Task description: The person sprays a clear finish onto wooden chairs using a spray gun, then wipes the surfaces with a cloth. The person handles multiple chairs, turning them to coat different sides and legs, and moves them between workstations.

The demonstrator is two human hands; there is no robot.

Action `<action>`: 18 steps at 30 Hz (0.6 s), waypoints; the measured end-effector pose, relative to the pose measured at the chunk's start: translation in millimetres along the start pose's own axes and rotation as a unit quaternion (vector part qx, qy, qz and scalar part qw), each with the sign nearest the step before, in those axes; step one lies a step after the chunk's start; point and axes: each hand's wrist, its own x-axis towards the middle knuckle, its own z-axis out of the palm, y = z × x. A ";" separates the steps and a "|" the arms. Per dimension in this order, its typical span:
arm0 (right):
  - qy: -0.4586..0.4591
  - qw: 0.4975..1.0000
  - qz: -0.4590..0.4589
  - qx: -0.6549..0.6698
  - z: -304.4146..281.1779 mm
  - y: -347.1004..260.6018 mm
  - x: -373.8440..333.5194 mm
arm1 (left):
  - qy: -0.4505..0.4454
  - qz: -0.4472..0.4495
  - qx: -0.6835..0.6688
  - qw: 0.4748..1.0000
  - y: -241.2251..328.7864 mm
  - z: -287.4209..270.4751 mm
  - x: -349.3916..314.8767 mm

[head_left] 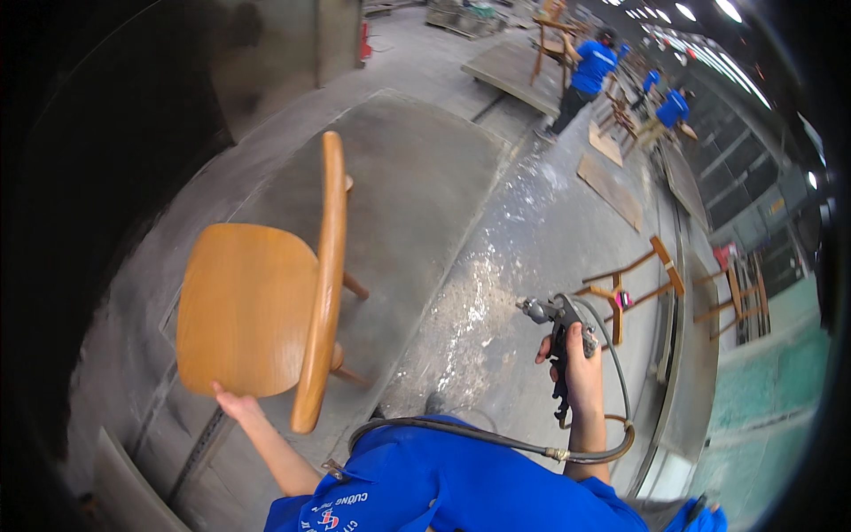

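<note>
To my left stands a wooden chair (248, 306) with an orange-brown seat and a curved top rail (323, 284). My left hand (239, 406) grips the near edge of its seat, thumb on top; the other fingers are partly hidden under the seat. In my right hand (581, 377) is a spray gun (558, 346), its nozzle pointing left toward the chair, some distance away. The fingers are wrapped round the gun's handle. A dark hose (505, 445) runs from it across the front of my blue shirt.
A large grey platform (417, 186) lies under the chair. At right are a wooden chair frame (665, 266) and another chair (736, 297) behind it. Flat boards (612, 191) lie on the floor. Farther off, a person in blue (589, 71) handles a chair; others work beyond.
</note>
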 end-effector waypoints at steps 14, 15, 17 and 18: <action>-0.075 0.947 -0.311 -0.016 -4.3 -90.7 60.0 | 0.033 -0.197 0.000 0.980 -126.1 17.8 -172.1; -0.112 0.936 -0.333 -0.009 1.9 -105.2 56.0 | -0.103 -0.205 0.084 0.970 -131.2 26.3 -194.5; -0.164 0.913 -0.373 -0.015 19.5 -136.2 51.7 | -0.317 -0.242 0.224 0.889 -124.0 44.5 -225.5; -0.180 0.906 -0.383 -0.008 31.0 -150.1 50.0 | -0.352 -0.101 0.321 0.873 -110.8 49.5 -230.8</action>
